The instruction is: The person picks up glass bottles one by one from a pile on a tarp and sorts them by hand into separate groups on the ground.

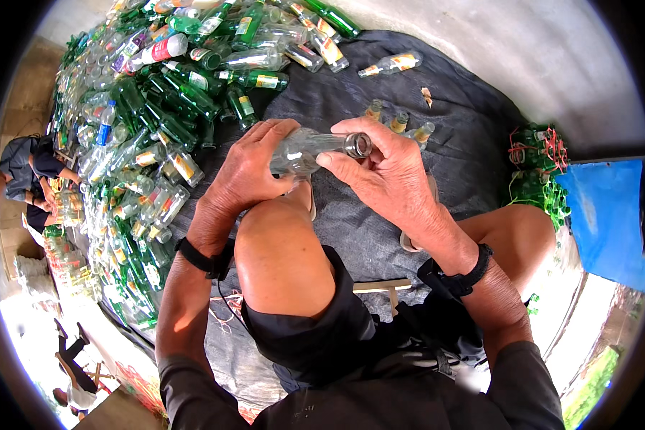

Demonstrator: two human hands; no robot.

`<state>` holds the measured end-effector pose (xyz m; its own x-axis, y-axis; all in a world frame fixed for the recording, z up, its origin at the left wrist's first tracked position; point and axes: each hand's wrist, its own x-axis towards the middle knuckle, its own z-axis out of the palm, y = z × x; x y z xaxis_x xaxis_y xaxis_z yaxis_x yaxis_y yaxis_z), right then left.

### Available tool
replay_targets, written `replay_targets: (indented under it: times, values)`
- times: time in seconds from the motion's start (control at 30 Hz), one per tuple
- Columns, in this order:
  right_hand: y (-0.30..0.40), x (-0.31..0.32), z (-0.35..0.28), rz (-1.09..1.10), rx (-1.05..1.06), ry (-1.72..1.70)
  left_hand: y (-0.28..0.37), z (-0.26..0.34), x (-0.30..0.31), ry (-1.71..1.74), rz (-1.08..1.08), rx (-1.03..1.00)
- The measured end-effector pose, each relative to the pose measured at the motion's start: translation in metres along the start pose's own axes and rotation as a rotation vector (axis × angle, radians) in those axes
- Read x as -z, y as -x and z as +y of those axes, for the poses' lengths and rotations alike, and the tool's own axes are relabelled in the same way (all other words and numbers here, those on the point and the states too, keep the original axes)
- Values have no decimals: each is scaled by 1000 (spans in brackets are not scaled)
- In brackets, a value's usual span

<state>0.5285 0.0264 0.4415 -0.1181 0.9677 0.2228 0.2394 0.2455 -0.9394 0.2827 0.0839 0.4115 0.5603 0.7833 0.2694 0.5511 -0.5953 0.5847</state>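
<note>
A clear glass bottle (314, 148) lies sideways between my two hands, above my bare knee. Around its wide body at the left is my left hand (258, 161). The thumb and fingers of my right hand (384, 166) hold its neck, the open mouth facing right and up towards me. Beyond my right hand, several clear bottles with yellowish neck labels, one of them a bottle (423, 133) at the right, stand close together on the dark ground sheet (333, 215); my hand partly hides them.
A large heap of green and clear glass bottles (188, 97) fills the left. One labelled bottle (392, 63) lies alone near the wall. Tied green bottles (537, 148) stand at the right beside a blue panel (604, 215). Another person (21, 166) works at the far left.
</note>
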Motion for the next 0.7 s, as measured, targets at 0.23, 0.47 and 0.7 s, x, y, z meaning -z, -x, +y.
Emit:
replay_targets:
  times: [0.23, 0.47, 0.7]
  values:
    - [-4, 0, 27, 89, -61, 210, 13, -17, -11, 160, -19, 165]
    - [6, 10, 101, 138, -167, 499, 68, 46, 44, 600, 447, 567]
    - [18, 17, 176, 89, -175, 592, 111, 113, 37, 144, 311, 197]
